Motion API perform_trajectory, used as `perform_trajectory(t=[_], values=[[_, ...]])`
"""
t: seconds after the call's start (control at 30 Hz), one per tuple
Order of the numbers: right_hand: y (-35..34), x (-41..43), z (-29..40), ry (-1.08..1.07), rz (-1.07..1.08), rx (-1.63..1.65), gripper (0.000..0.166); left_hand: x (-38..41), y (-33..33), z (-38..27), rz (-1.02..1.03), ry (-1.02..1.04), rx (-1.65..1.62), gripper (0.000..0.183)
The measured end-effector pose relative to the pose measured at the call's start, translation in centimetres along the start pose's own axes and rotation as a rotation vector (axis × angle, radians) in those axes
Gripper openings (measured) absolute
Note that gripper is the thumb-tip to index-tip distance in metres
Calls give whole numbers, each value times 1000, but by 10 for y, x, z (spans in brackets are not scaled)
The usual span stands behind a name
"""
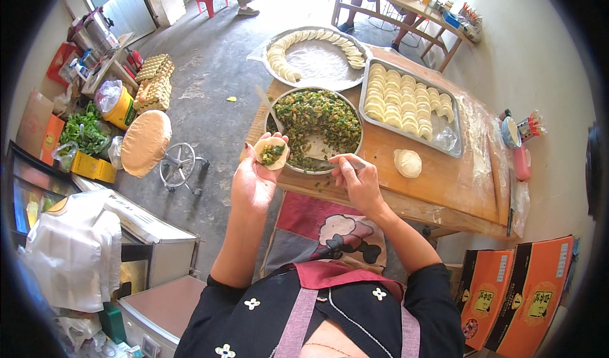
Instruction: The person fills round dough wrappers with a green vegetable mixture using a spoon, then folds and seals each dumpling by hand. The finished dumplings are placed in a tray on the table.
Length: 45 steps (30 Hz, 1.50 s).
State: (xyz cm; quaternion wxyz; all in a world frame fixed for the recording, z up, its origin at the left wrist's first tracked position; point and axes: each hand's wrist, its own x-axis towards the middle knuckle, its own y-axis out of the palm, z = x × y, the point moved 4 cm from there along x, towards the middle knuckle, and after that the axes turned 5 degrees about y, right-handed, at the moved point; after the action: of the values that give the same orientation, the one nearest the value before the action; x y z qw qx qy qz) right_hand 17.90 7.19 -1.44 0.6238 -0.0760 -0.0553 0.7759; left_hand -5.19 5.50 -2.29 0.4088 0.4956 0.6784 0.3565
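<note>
On the open palm of my left hand point(254, 182) lies a round dumpling wrapper point(281, 160) with green chopped filling point(271, 153) on its middle. My right hand point(356, 179) grips the metal handle of a utensil point(356, 164), its far end low inside the large round bowl point(360, 141). Chopped green vegetable filling point(314, 106) lines the bowl's far side and right, leaving part of the bottom bare. A pale-handled utensil point(269, 106) leans on the bowl's left rim. Right of my right hand, a small stack of dough wrappers point(407, 163) sits on the wooden table point(380, 182).
Behind the bowl stands a round tray point(323, 65) with an arc of dumplings. A rectangular metal tray point(459, 146) holds rows of dumplings. A rolling pin point(495, 177) lies at the floury right edge. Left are a wheeled stool point(146, 144) and egg trays point(153, 89). Two people sit farther back.
</note>
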Motion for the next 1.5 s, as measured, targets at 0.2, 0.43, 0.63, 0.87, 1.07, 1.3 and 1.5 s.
perform_trajectory(t=[0.2, 0.43, 0.63, 0.87, 1.07, 1.3, 1.5], values=[[-7, 13, -17, 196, 0, 357, 29, -1, 0, 1, -6, -39, 7, 54], [-29, 18, -11, 230, -98, 453, 28, 2, 0, 19, 9, -62, 16, 53], [-34, 13, 23, 92, -66, 437, 28, 4, 12, 41, 4, -121, 48, 56], [12, -27, 37, -535, -56, -306, 29, 8, 20, 52, 49, -141, 0, 55], [21, -38, 13, -860, 79, -711, 51, 6, 28, 54, 37, -144, -10, 49], [-9, -30, 35, -593, -47, -254, 28, 13, 20, 58, 71, -142, 29, 55], [-11, -35, 57, -391, 58, 73, 25, 3, 34, 57, 105, -136, 20, 61]])
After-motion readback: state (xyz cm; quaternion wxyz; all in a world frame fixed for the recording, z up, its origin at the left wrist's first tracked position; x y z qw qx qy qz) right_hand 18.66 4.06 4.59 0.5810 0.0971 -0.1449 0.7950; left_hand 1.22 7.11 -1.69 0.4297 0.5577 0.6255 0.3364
